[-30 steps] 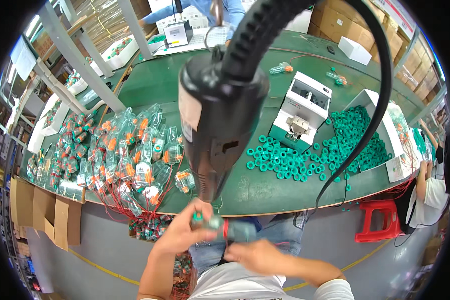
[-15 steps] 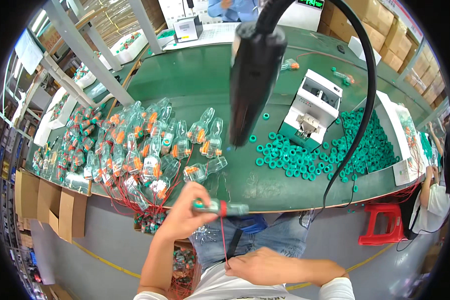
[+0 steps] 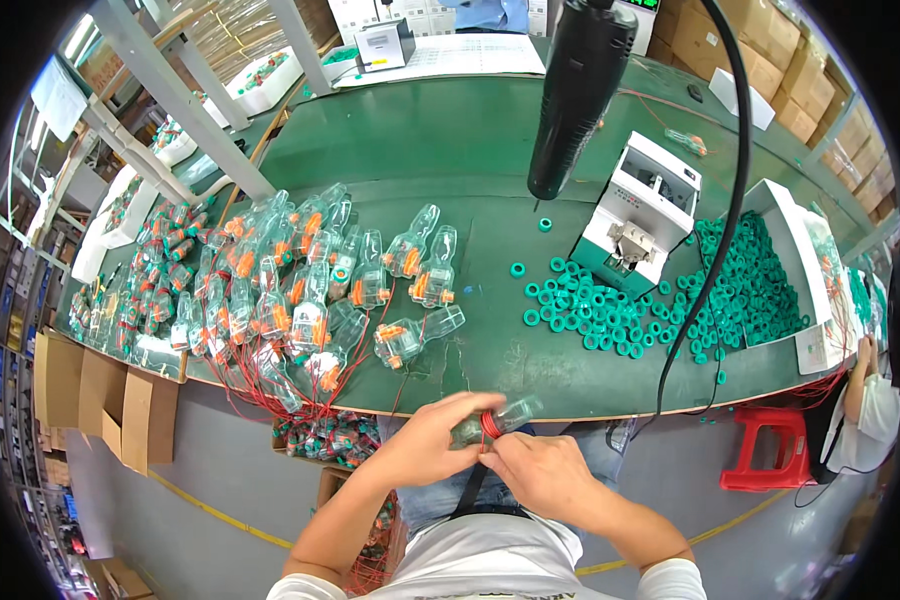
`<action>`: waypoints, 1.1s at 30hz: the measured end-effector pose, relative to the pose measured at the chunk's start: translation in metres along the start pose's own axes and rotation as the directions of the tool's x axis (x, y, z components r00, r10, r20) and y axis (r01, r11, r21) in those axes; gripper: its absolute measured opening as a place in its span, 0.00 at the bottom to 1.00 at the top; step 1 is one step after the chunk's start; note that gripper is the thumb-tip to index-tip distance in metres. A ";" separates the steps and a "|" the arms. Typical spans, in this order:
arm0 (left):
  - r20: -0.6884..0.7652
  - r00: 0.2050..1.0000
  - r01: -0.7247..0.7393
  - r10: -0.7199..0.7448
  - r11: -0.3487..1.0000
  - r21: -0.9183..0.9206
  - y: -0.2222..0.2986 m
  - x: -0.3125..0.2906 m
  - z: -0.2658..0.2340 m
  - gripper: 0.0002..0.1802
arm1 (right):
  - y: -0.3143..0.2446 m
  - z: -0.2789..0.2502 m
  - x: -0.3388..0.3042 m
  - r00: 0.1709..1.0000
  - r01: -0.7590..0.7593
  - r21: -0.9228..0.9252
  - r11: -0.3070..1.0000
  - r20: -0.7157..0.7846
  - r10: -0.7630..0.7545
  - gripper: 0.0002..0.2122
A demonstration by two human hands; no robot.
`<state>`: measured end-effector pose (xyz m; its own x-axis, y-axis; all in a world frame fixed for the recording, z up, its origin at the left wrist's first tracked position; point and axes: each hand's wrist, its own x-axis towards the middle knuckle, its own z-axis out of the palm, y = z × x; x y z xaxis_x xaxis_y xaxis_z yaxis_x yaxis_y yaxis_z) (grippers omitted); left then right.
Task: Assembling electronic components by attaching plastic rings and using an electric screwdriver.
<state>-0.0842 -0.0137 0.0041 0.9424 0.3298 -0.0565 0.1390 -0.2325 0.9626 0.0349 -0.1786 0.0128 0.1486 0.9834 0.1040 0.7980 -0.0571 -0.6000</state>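
Note:
My left hand (image 3: 428, 445) is closed round a clear, bottle-shaped plastic housing (image 3: 521, 409) held just in front of the bench's near edge. Red wire (image 3: 491, 424) is wound in several turns about its middle. Close against it, my right hand (image 3: 545, 474) pinches the wire at the underside of the coil; the fingertips partly hide the wire's end. To the left on the bench lies a heap of similar clear housings (image 3: 310, 323) with orange parts inside and red wires trailing over the edge. One housing (image 3: 400, 342) lies nearest my left hand.
A black electric screwdriver (image 3: 582, 100) hangs over the green bench (image 3: 410, 135). Loose green rings (image 3: 595, 322) lie by a white-and-green machine (image 3: 638, 215) and a white box (image 3: 792, 270). A red stool (image 3: 767, 448) stands at right. Open cartons (image 3: 120, 405) stand at left.
The red wire, earlier stretched between my hands, is now wound round the housing. My right hand has risen to it, and my left hand has shifted right. The hanging screwdriver appears farther right and higher.

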 end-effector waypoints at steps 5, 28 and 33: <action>-0.033 0.991 0.112 -0.130 0.936 -0.333 -0.020 0.011 0.009 0.33 | 0.003 -0.007 -0.013 0.989 0.054 0.193 0.980 -0.147 -0.026 0.04; -0.254 0.956 0.032 -0.145 0.915 -0.402 -0.024 -0.021 0.054 0.31 | -0.011 0.014 -0.006 0.985 -0.073 -0.256 0.964 -0.170 0.030 0.13; -0.235 0.960 0.135 -0.156 0.986 -0.103 -0.026 -0.064 0.040 0.32 | -0.018 0.005 -0.023 0.988 0.153 0.014 0.988 -0.035 -0.153 0.12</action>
<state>-0.1361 -0.0650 -0.0276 0.8112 0.5673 -0.1418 0.2323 -0.0901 0.9685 0.0138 -0.1992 0.0175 0.0451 0.9740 0.2220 0.8033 0.0967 -0.5877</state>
